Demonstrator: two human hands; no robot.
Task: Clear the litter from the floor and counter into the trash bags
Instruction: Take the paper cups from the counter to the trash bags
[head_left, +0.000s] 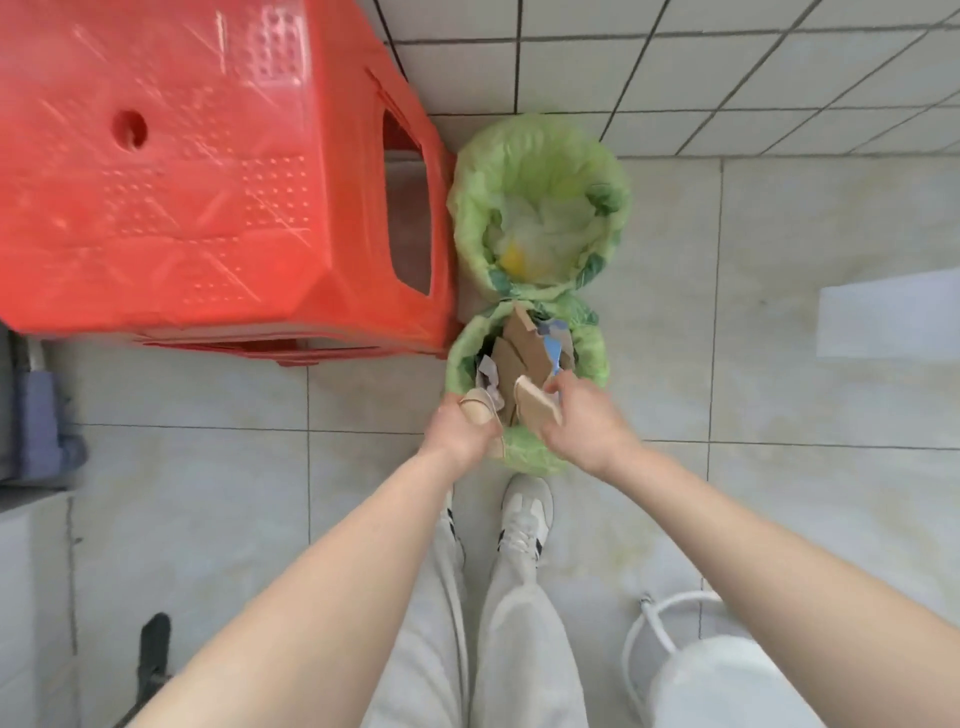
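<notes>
Over two green trash bags (535, 208), left hand (460, 428), right hand (582, 421), each gripping one cardboard scrap (537, 405)

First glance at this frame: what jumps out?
The big red plastic stool fills the upper left. Right of it, two green-lined trash bags: the far bag and the near bag stuffed with cardboard. Left hand and right hand each hold a tan scrap over the near bag.

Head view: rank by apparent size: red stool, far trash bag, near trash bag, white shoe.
1. red stool, nearer the camera, which inflates it
2. far trash bag
3. near trash bag
4. white shoe
</notes>
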